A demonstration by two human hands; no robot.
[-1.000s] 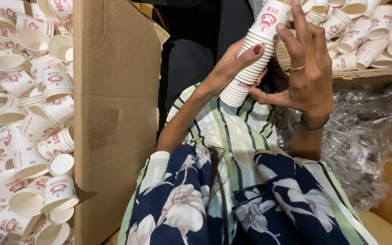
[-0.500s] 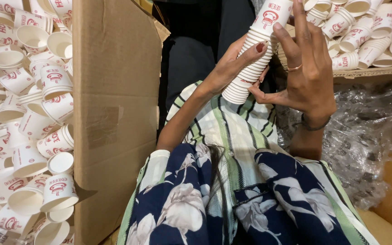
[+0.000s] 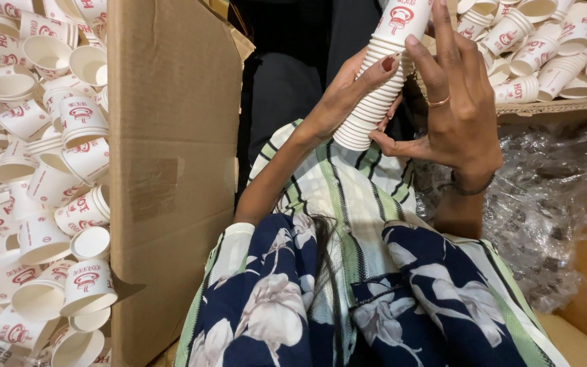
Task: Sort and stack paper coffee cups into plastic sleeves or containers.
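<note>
You hold the stack of cups (image 3: 380, 81) up in front of you, between both hands, likely so the nested rims stay lined up. Your left hand (image 3: 348, 102) wraps its lower end, fingers curled around it. Your right hand (image 3: 453, 109) steadies the side, thumb pressed beneath, fingers spread. The cups are white paper with red print, tightly nested, tilted. Loose cups (image 3: 42, 170) fill the cardboard box (image 3: 171, 170) at your left.

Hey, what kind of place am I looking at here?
Probably a paper-cup packing or sorting workplace. Loose white paper cups lie heaped beside a tall cardboard box, more cups fill a box at right, and both hands hold a nested stack of cups.
</note>
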